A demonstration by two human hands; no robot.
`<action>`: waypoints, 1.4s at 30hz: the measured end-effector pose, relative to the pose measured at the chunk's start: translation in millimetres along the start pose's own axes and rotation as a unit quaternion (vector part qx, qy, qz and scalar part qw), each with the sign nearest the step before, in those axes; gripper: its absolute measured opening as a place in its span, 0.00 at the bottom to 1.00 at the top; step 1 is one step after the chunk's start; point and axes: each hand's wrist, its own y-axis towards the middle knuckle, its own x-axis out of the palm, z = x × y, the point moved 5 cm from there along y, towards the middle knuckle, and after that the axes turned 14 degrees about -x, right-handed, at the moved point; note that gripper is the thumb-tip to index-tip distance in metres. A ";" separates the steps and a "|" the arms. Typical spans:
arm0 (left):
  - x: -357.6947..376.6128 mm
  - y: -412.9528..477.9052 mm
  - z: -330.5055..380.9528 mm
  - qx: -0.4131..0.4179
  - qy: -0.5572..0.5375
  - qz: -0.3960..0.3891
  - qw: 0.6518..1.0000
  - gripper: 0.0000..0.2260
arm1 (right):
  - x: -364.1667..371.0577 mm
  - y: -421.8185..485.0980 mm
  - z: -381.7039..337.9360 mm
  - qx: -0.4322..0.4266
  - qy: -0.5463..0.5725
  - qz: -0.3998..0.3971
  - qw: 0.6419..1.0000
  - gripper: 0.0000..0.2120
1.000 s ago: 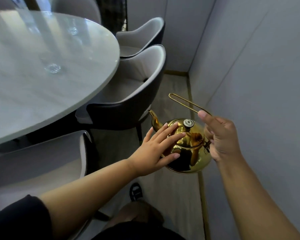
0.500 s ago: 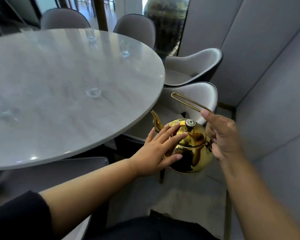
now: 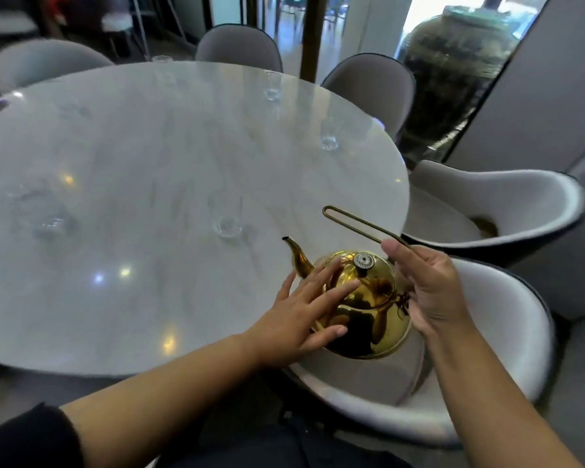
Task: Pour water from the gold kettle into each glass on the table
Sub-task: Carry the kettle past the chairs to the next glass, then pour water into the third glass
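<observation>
Polished gold kettle (image 3: 362, 309) hangs at the round marble table's (image 3: 149, 197) near edge; right hand (image 3: 429, 292) grips its thin wire handle (image 3: 358, 222), left hand (image 3: 304, 309) lies flat, fingers spread, on its rounded body, spout toward a clear glass (image 3: 227, 214)

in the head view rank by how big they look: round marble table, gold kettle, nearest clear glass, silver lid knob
1. Round marble table
2. Gold kettle, though it is nearer the camera
3. Nearest clear glass
4. Silver lid knob

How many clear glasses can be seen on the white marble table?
5: centre glass, left glass, right glass, far-right glass, far-edge glass. Blur may hide others.
</observation>
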 end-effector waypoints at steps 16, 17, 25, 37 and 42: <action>-43.7 76.3 -97.9 -0.089 0.027 -0.031 0.995 0.28 | 64.3 140.8 64.6 0.050 -0.041 -0.091 0.994 0.31; -46.1 78.1 -101.8 -0.091 0.025 -0.035 0.995 0.28 | 69.9 145.1 64.8 0.044 -0.049 -0.094 0.993 0.33; -53.3 85.5 -119.5 -0.105 0.018 -0.044 0.993 0.30 | 101.6 169.0 62.2 0.015 -0.155 -0.151 0.976 0.24; -58.2 83.7 -134.1 -0.111 -0.012 -0.041 0.993 0.31 | 135.1 183.7 63.2 0.012 -0.251 -0.214 0.944 0.26; -59.4 84.1 -136.2 -0.114 -0.023 -0.036 0.993 0.31 | 143.8 186.7 61.9 0.020 -0.269 -0.226 0.936 0.27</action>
